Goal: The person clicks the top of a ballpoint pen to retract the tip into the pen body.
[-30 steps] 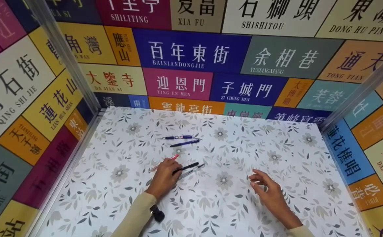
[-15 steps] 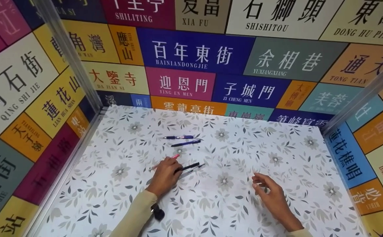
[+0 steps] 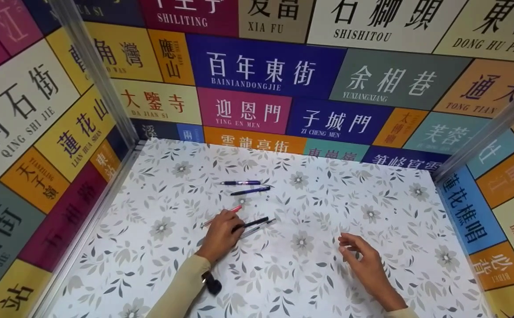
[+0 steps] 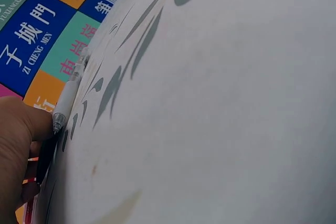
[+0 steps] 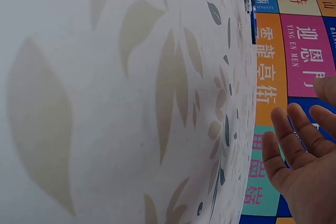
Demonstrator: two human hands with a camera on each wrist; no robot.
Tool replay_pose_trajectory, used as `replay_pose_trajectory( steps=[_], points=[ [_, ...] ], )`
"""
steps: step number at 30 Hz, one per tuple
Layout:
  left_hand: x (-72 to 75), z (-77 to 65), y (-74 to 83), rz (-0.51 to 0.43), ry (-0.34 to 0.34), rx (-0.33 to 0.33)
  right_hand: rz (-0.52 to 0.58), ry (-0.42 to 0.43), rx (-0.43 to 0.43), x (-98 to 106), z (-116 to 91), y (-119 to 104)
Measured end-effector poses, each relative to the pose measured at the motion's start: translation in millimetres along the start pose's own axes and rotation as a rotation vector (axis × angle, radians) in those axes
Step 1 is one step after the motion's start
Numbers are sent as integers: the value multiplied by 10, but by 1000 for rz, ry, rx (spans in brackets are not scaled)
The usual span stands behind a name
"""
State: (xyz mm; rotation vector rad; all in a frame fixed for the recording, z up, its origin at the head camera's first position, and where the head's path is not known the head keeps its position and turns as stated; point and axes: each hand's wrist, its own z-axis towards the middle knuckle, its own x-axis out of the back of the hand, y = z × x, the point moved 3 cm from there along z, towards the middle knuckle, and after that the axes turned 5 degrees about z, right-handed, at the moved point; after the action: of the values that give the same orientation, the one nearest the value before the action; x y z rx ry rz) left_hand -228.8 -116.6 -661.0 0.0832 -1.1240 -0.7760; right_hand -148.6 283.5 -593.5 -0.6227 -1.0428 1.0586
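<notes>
Near the middle-left of the table, my left hand (image 3: pixel 221 234) pinches a black pen (image 3: pixel 256 221) between thumb and fingers. Its dark end also shows under the thumb in the left wrist view, where a clear-barrelled pen (image 4: pixel 66 100) lies just beyond. That clear pen (image 3: pixel 260 228) runs alongside the black one in the head view. A pink-red pen (image 3: pixel 236 209) is partly hidden behind the left hand. My right hand (image 3: pixel 363 258) hovers at the right with nothing in it, its fingers loosely bent and apart, as the right wrist view shows (image 5: pixel 310 166).
Two blue pens, an upper one (image 3: pixel 240 183) and a lower one (image 3: pixel 251 191), lie farther back. A white floral-patterned cloth (image 3: pixel 327 282) covers the table. Panels with large characters (image 3: pixel 257 66) wall in the back and both sides. A black device (image 3: pixel 213 283) is strapped at the left wrist.
My right hand has drawn back very slightly toward the front edge. The left hand stays at the black pen, and the pens lie where they were. The head view has shifted a little.
</notes>
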Motion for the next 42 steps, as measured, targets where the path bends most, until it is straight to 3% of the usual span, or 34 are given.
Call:
replay_pose_trajectory(
  steps=[9, 17, 26, 37, 42],
  points=[
    [52, 8, 16, -23, 0, 52, 35, -29, -135, 51, -45, 344],
    [140, 35, 122, -77, 39, 76, 244, -10, -230, 116, -4, 328],
    [188, 88, 362, -146, 53, 11, 240, -24, -240, 74, 33, 224],
    [253, 163, 648, -178, 66, -69, 255, -50, -176, 12, 76, 19],
    [290, 186, 755, -202, 73, -70, 284, -64, -140, -37, 84, -81]
  ],
)
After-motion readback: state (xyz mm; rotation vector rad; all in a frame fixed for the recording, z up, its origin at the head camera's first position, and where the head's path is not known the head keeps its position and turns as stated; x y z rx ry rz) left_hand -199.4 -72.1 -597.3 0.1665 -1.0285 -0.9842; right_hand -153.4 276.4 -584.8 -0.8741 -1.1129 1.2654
